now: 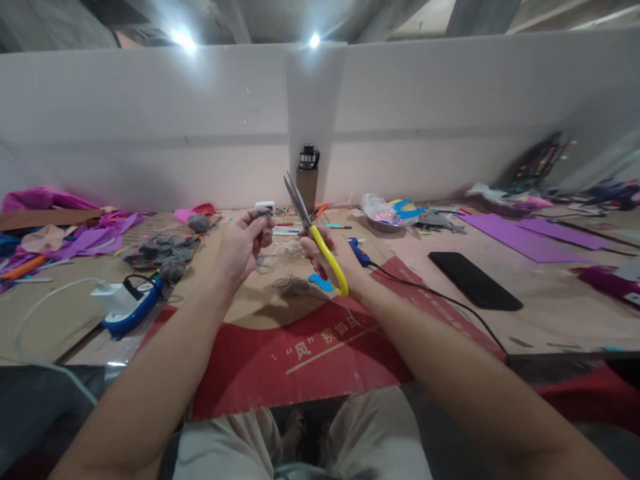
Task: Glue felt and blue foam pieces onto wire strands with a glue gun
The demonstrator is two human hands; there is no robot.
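Observation:
My left hand (244,243) is closed, pinching a small grey fuzzy piece (263,211) between thumb and fingertips. A pair of yellow-handled scissors (327,253) is in my right hand (346,252), blades pointing up and slightly apart, to the right of the grey piece and not touching it. Below the hands, a tangle of grey yarn (291,285) lies on the cardboard beside a blue cut-out shape (321,283). Just behind my right hand is a blue glue gun (358,252), partly hidden.
Red-printed cardboard (280,360) covers the table's front. Left are a blue power strip (131,313), grey fuzzy balls (173,270) and purple scraps (95,243). A bottle (307,180) stands at the back. Right are a bowl (385,223), black phone (474,280) and purple sheets (520,239).

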